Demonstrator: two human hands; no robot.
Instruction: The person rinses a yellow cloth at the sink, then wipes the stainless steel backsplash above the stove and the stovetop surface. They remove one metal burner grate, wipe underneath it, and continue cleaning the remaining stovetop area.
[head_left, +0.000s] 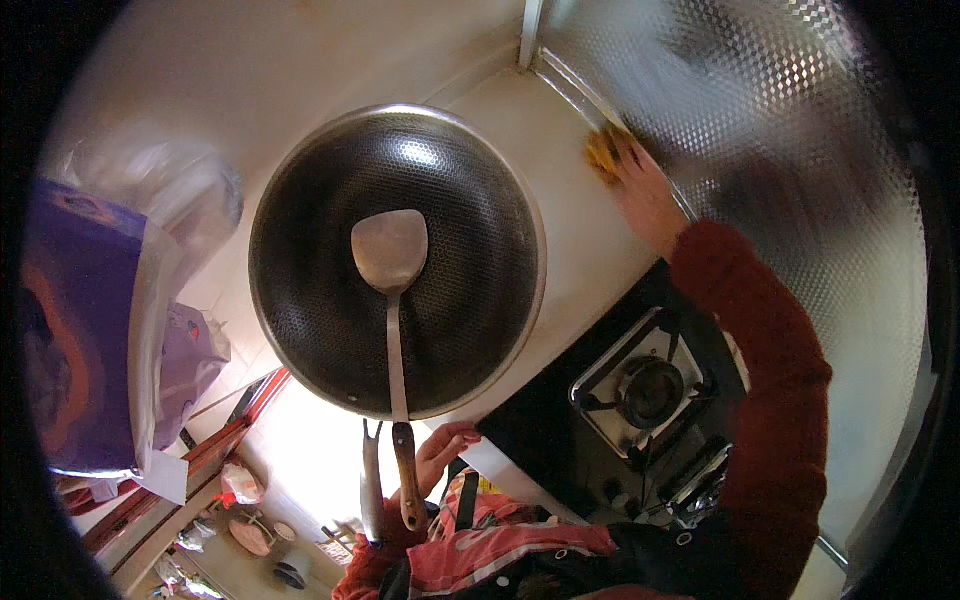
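Observation:
My right hand (645, 195) reaches far across the counter, its fingers pressing a bunched yellow cloth (602, 154) onto the white countertop (570, 225), close to the foot of the silver patterned panel. My left hand (440, 455) is low in the middle, partly hidden behind handles. Its visible fingers stretch loosely to the counter's front edge, by the corner of the black gas stove (530, 415), and hold nothing that I can see. A large dark wok (320, 260) sits left of the stove. Inside it lies a metal spatula (390, 250), its wooden handle crossing the rim toward me.
The patterned metal panel (790, 130) stands along the right behind the stove burner (650, 393). At the left are a purple package (80, 340) and clear plastic wrapping (190, 190). The wok's handle (371, 490) juts over the counter edge. Several items lie below, at lower left.

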